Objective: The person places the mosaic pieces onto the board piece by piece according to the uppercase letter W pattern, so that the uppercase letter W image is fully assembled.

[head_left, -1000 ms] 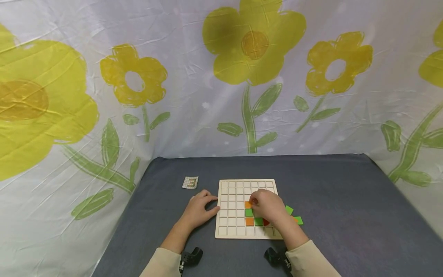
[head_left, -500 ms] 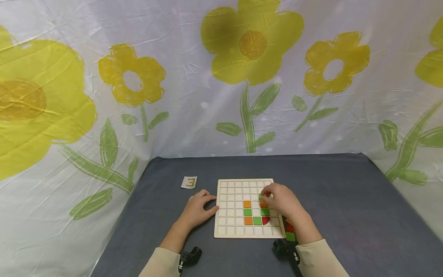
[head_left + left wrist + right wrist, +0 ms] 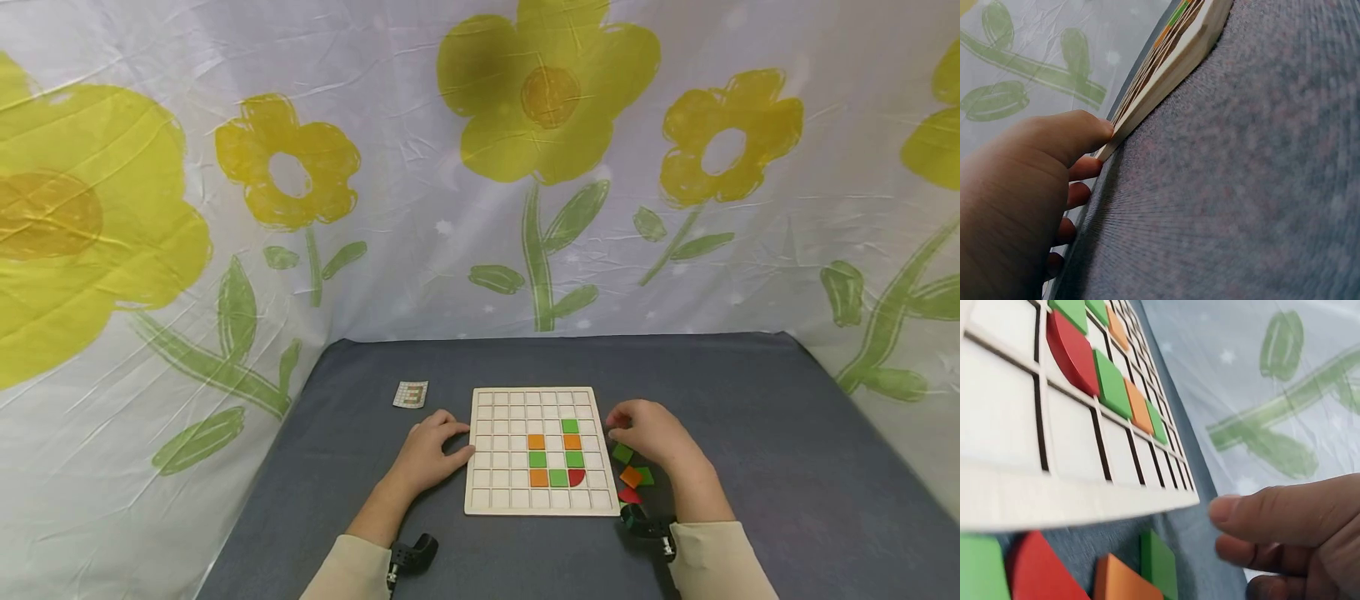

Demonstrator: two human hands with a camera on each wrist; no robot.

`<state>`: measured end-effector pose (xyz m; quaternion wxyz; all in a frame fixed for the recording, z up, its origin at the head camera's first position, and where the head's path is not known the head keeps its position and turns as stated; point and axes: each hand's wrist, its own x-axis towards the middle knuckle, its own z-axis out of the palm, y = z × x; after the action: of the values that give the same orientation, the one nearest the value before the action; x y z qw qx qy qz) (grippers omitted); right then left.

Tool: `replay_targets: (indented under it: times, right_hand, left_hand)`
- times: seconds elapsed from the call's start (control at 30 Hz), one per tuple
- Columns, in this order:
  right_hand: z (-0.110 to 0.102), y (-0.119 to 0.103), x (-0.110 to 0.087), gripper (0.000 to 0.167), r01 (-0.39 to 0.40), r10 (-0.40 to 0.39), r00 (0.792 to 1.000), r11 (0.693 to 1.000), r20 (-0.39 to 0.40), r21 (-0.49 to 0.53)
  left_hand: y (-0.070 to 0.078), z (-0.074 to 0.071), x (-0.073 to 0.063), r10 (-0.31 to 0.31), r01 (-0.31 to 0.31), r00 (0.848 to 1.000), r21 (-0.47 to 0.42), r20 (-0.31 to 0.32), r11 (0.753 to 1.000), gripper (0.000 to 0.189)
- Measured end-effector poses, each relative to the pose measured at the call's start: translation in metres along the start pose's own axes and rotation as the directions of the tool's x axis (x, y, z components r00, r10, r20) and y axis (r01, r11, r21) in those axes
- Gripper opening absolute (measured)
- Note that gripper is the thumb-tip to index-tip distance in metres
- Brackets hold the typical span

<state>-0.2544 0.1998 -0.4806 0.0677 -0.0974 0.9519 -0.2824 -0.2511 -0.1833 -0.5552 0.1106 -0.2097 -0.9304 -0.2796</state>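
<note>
Head view: I see the left hand, fingers relaxed, touching the left edge of the pale wooden grid board on the grey cloth-covered bench; the right hand is empty, thumb and forefinger apart, just right of it. Left wrist: a careless thumb push could slide the board. Right wrist: a low sweep could scatter the loose, smooth orange square tile.

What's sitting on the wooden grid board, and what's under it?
On the wooden grid board sit four green squares, three orange squares and one red rounded piece. What lies directly under it is covered; only the dark cloth around it shows.
</note>
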Motion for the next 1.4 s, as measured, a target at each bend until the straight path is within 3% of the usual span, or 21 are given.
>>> replay_targets:
  times: [0.23, 0.37, 0.77, 1.0, 1.4]
  right_hand:
    - [-0.004, 0.007, -0.008, 0.021, -0.105, 0.102, 0.987, 0.994, 0.124, 0.026]
    - [-0.003, 0.009, -0.010, 0.022, -0.127, 0.121, 0.981, 0.991, 0.151, 0.034]
    - [-0.003, 0.013, -0.006, 0.015, -0.074, 0.075, 0.992, 0.997, 0.105, -0.009]
    - [-0.006, 0.010, -0.006, 0.018, -0.040, 0.041, 0.999, 0.999, 0.028, -0.035]
    - [-0.008, -0.033, -0.011, 0.025, 0.087, -0.087, 0.996, 0.996, -0.019, -0.031]
  left_hand:
    - [-0.001, 0.000, 0.000, 0.012, -0.012, 1.000, 0.004, 0.000, 1.000, 0.032]
    - [-0.001, 0.000, 0.000, 0.008, -0.008, 1.000, 0.007, 0.004, 1.000, 0.032]
    - [0.000, 0.000, 0.000, -0.004, 0.003, 1.000, 0.014, 0.006, 1.000, 0.032]
    - [0.000, 0.000, 0.000, -0.003, 0.003, 1.000, 0.030, 0.016, 1.000, 0.033]
    - [-0.001, 0.001, 0.000, 0.004, -0.004, 1.000, 0.021, 0.008, 1.000, 0.032]
